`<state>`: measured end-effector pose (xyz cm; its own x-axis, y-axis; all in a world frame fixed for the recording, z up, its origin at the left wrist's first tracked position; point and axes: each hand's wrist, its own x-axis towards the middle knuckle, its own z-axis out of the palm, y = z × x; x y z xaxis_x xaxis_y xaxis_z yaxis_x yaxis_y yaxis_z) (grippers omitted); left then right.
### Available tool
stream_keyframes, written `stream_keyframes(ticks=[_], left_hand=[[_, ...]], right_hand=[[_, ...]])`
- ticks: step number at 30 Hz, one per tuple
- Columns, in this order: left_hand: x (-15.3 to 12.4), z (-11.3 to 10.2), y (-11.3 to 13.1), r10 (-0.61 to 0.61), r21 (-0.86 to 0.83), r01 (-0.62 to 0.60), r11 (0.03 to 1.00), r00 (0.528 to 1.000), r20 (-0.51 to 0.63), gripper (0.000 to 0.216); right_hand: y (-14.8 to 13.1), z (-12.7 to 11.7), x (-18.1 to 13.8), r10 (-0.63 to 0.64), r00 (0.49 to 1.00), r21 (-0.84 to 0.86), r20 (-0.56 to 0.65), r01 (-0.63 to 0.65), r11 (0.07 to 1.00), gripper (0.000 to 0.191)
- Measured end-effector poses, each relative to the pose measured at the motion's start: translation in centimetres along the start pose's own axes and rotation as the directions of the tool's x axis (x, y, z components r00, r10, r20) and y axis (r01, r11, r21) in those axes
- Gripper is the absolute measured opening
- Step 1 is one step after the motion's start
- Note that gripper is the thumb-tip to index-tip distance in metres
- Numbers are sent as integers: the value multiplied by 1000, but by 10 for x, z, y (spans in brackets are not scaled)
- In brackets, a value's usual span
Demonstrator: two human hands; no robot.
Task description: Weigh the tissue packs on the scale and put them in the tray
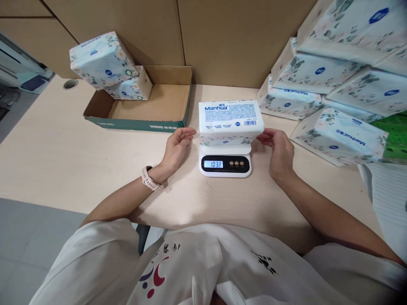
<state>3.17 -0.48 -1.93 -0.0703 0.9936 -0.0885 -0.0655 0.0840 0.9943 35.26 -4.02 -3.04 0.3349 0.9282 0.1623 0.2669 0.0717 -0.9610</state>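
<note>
A white tissue pack [230, 117] marked "Manhua" rests on a small white digital scale [205, 170], whose lit display appears to read 103.2. Just left of the pack is my left hand [175, 149], fingers stretched toward it with a small gap between. My right hand [280, 153] is at the pack's other end; its fingertips are at the lower right corner, and whether they touch it I cannot tell. Both hands are open and hold nothing. The pack hides most of the weighing plate.
At the left, a shallow green-edged cardboard box [135, 123] holds two tissue packs [103, 61] stacked at its left end. Several more packs [321, 70] are piled at the right, with one pack [341, 135] in front beside a green package [396, 137]. Brown panels [248, 42] stand behind the table.
</note>
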Motion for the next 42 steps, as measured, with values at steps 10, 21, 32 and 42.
stream_keyframes(ticks=[10, 21, 32, 42], left_hand=[[3, -4, -4, 6, 6, -6, 1000, 1000, 3, 27], [3, -2, -2, -11, -53, 11, 999, 1000, -1, 31], [6, -3, -7, 12, -32, -12, 999, 1000, 11, 29], [4, -2, -3, -10, -34, 10, 999, 1000, -2, 32]], right_hand=[[38, -147, -1, -139, 945, -565, -296, -56, 823, 57], [60, -153, 25, -361, 829, -487, -427, 126, 864, 53], [12, 3, 23, -378, 910, -114, -171, 363, 925, 72], [18, 11, 27, -576, 813, -131, -84, 564, 815, 64]])
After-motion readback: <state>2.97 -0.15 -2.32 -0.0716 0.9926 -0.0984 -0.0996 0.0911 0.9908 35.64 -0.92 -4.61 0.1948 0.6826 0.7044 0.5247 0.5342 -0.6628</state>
